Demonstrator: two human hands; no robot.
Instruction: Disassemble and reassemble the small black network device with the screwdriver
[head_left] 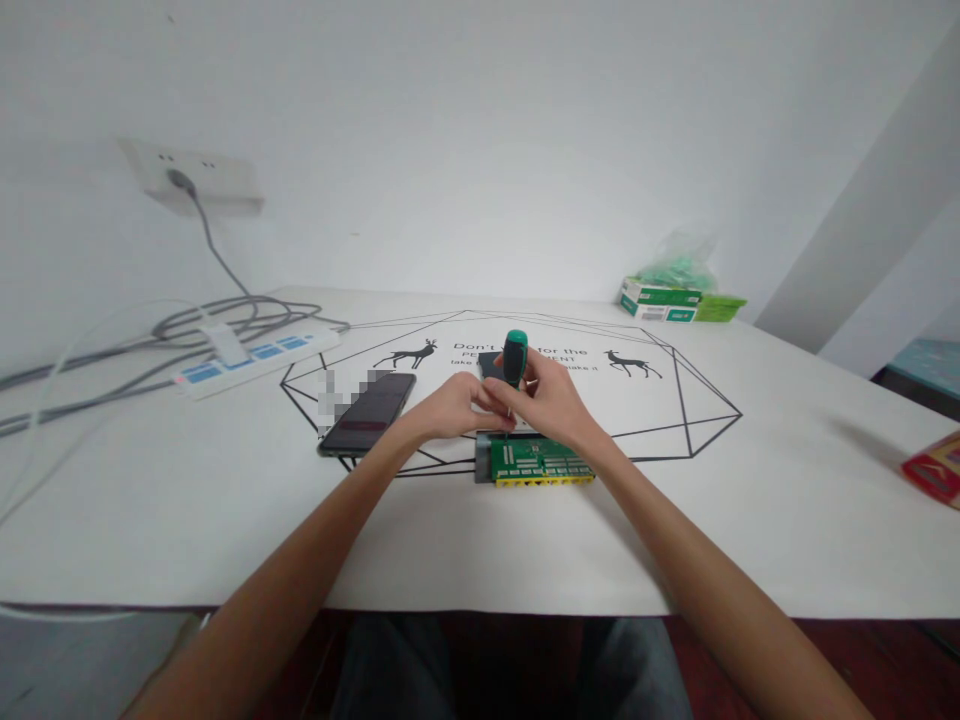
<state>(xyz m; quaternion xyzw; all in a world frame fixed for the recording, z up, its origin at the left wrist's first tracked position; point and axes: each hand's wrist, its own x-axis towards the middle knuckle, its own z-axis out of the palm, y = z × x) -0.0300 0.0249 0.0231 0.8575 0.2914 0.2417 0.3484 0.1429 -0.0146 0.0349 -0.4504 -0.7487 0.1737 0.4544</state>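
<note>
A screwdriver (515,352) with a green and black handle stands upright, and my right hand (546,393) is closed around it. My left hand (469,402) is beside its lower part, fingers pinched together near the shaft; what they grip, if anything, is hidden. Directly below both hands lies a green circuit board (536,457) with a yellow strip along its front edge and a grey piece at its left end. The screwdriver's tip points down at the board's back left part. Behind my fingers, a small dark object (489,364) is partly covered.
A phone (369,412) lies left of my hands. Further left are a power strip (259,360) and coiled grey cables (225,318). Green and white boxes (660,298) with a plastic bag sit at the back right. A red packet (937,468) rests at the right edge.
</note>
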